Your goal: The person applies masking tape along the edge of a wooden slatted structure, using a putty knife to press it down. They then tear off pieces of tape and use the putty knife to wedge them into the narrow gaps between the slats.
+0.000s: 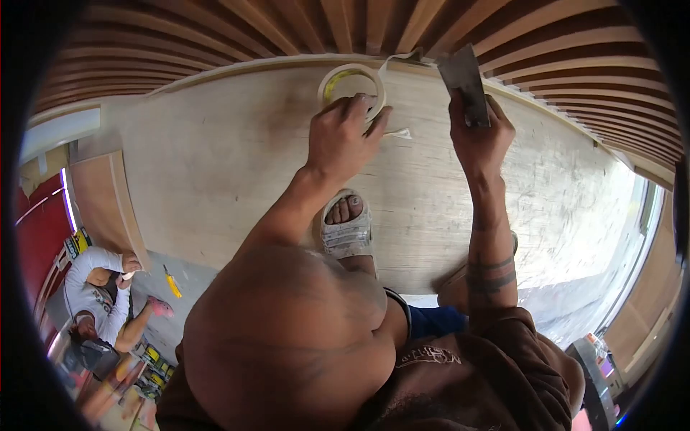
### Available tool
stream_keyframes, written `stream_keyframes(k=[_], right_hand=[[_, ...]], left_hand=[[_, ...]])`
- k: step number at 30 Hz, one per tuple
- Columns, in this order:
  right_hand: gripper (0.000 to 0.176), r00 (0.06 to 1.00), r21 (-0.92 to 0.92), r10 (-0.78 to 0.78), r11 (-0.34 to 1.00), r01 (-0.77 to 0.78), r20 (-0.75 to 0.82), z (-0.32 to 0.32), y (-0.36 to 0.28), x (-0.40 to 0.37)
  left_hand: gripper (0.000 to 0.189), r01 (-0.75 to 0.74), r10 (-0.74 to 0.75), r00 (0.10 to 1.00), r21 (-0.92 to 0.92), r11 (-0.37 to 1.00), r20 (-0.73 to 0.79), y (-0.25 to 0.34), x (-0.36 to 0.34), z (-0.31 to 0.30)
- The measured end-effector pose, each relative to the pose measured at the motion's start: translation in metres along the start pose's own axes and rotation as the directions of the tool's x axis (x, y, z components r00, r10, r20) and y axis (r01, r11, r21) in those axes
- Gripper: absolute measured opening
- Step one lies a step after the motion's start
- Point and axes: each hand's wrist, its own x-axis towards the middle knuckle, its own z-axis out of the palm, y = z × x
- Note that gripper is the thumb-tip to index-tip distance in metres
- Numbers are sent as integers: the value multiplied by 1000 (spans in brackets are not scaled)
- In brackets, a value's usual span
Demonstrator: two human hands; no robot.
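Note:
My left hand [346,136] grips a roll of masking tape [381,85] by its near rim, just above the pale wooden board [215,165]. From the roll a loose strip of tape [386,66] runs up to the board's far edge, at the foot of the brown slats [345,25]. My right hand [483,136] is closed around a putty knife [460,75], its flat grey blade pointing away from me near that same edge. A small twisted scrap of tape [399,133] shows beside my left fingers.
My sandalled foot [347,233] rests on the board, close below my left hand. At the left, another person in a white long-sleeved top [97,287] sits low near a yellow-handled tool [172,281]. A wooden panel [104,201] stands beyond them.

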Motion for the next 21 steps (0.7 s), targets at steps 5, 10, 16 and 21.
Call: stream_keyframes(k=[5, 10, 16, 21], right_hand=[[11, 996, 96, 87, 991, -88, 12, -2, -10, -8], [7, 999, 101, -29, 995, 24, 44, 9, -16, -6], [6, 1000, 91, -6, 996, 4, 18, 24, -11, -2], [7, 999, 60, -35, 998, 34, 9, 33, -9, -2]], left_hand=[[26, -38, 38, 998, 11, 999, -48, 2, 0, 0], [26, -52, 52, 999, -6, 999, -13, 13, -3, -1], [28, -90, 91, 996, -36, 995, 21, 26, -6, 4], [28, -57, 61, 996, -56, 997, 69, 32, -10, 6]])
